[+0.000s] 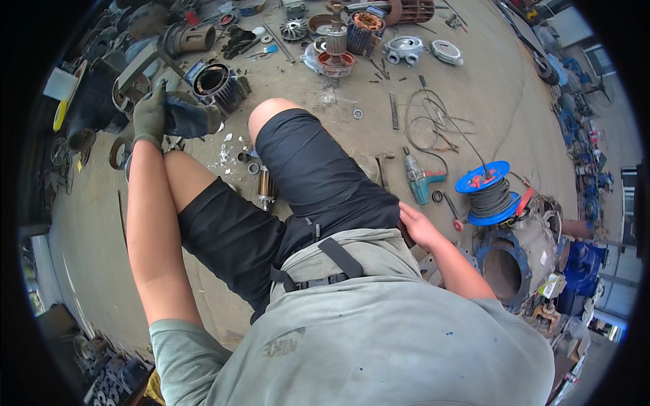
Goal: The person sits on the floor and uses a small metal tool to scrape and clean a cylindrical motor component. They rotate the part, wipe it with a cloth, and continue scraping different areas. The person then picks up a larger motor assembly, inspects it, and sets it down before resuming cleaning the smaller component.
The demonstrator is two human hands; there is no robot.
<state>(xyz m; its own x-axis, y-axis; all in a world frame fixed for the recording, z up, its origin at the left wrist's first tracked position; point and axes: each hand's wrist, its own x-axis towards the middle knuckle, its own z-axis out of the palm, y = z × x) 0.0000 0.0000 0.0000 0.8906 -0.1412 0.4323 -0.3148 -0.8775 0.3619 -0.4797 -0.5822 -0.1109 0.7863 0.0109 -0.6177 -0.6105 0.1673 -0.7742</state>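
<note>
My left hand (149,114), in a grey-green work glove, is stretched out past my left knee. One digit points up, and the other fingers are mostly hidden. Right beside it is a dark blue item (191,116), perhaps a shoe or a second glove; I cannot tell whether the hand touches it. Just beyond stands a finned motor housing (220,86) with a round opening. My right hand (418,228), bare, is at the right hip of my black shorts (308,155). Its fingertips are hidden at the cloth, near the pocket.
Ahead on the floor, a rotor (336,42) stands upright in a reddish flange, near a stator with copper windings (366,30). To my right lie a teal power tool (418,179), a blue cable reel (489,193), a hammer (384,168) and a large flanged casing (508,264).
</note>
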